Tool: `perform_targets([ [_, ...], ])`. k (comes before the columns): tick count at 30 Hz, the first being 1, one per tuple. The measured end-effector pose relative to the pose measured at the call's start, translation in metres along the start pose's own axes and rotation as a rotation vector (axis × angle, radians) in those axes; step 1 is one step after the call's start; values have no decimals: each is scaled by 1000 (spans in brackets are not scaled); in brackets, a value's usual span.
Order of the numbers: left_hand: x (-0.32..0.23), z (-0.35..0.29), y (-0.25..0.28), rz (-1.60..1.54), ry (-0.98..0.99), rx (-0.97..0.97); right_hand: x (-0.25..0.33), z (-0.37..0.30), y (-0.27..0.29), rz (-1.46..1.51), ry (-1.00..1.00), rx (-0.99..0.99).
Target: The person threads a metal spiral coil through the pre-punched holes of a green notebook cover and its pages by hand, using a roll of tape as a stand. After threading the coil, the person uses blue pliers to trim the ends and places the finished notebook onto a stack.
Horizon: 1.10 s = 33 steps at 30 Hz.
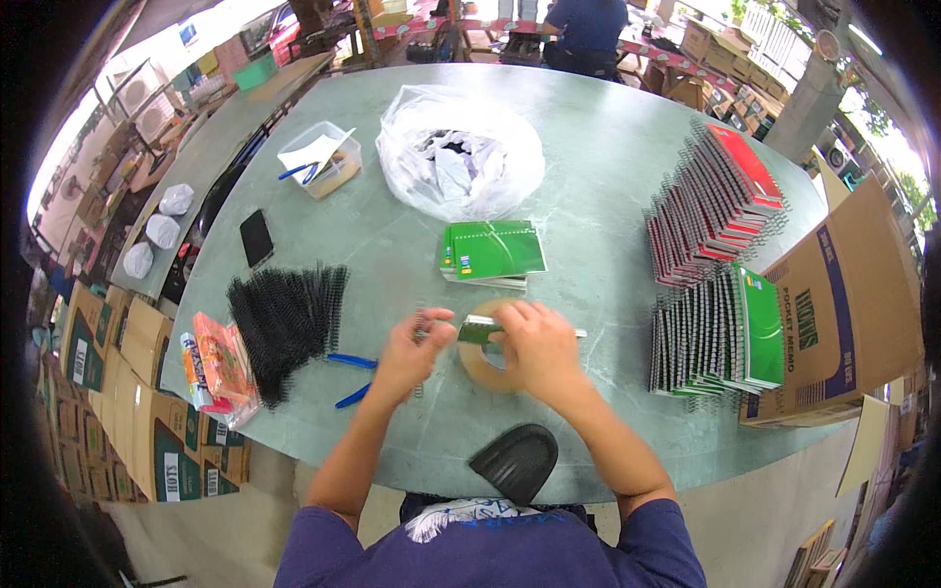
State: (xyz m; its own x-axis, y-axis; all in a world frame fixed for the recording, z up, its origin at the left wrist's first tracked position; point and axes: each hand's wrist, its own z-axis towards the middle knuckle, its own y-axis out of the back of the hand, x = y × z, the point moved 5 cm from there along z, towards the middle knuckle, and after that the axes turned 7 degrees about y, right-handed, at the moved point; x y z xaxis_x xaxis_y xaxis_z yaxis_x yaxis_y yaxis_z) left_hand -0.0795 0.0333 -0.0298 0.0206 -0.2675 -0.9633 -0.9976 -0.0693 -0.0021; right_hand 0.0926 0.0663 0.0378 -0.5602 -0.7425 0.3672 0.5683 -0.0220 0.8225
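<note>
My right hand point(537, 345) grips a small green-covered notepad point(477, 330) edge-on above the table. Just left of it, my left hand point(417, 351) is closed, fingertips pinched around what looks like a thin wire spiral point(422, 327), partly hidden and blurred. Under the notepad lies a wide tan ring point(480, 370), apparently a roll of tape. Blue-handled pliers point(351, 378) rest beside my left wrist. A short stack of green notepads point(495, 252) sits beyond my hands. To the left is a heap of black spiral wires point(287, 328).
Spiral-bound notepads stand at right, red point(716, 201) and green point(716, 333), beside an open carton point(833, 314). A white plastic bag point(461, 157), clear tub point(321, 162) and phone point(257, 238) lie farther off. Orange packets point(222, 358) lie left; a black curved pad point(518, 463) is near me.
</note>
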Motion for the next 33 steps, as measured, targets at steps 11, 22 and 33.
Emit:
perform_targets([
  [11, 20, -9, -17, -336, 153, 288, -5, 10, -24, -96, 19, 249],
  [22, -11, -8, 16, -258, -117, 130, -1, 14, -34, -152, 66, 168],
  [33, -7, -14, 16, -33, -67, -7, 5, 14, -35, -222, 77, -92],
])
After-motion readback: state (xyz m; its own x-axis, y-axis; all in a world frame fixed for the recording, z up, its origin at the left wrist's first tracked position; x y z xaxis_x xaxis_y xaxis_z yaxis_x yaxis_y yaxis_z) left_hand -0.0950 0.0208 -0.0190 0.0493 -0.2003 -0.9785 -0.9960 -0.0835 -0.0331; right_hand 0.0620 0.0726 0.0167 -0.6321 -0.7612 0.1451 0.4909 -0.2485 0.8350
